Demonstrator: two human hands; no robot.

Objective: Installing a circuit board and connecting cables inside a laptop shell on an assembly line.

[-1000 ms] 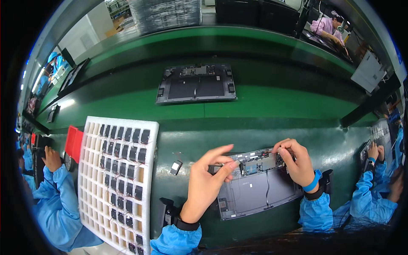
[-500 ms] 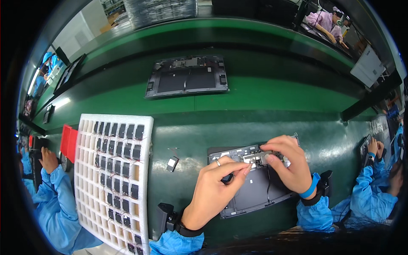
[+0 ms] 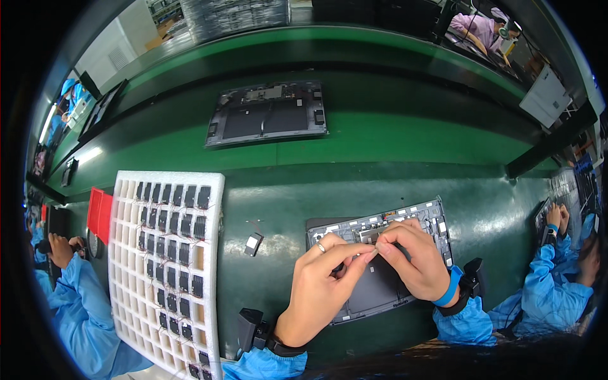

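Note:
My left hand [image 3: 326,272], with a ring on one finger, is closed in a pinch above an opened tablet housing [image 3: 361,301]. Its fingertips meet those of my right hand [image 3: 415,261], which is pinched as well. Whatever lies between them is too small and covered to name. Under the hands, the housing shows a dark flat inner surface and a pale frame with small parts along its far edge. Left of it on the bench lies a small black speaker-like module [image 3: 254,244] with a white label and thin wires.
A white foam tray [image 3: 218,190] with several wired black modules stands at the left, next to a red bin [image 3: 100,214]. Another opened tablet housing [image 3: 266,120] rests on the green strip beyond. Co-workers in blue sleeves [image 3: 82,316] sit on both sides.
My right hand has moved left and nearer, from the housing's far edge to my left fingertips. The left hand stays almost in place. The far housing has shifted slightly left.

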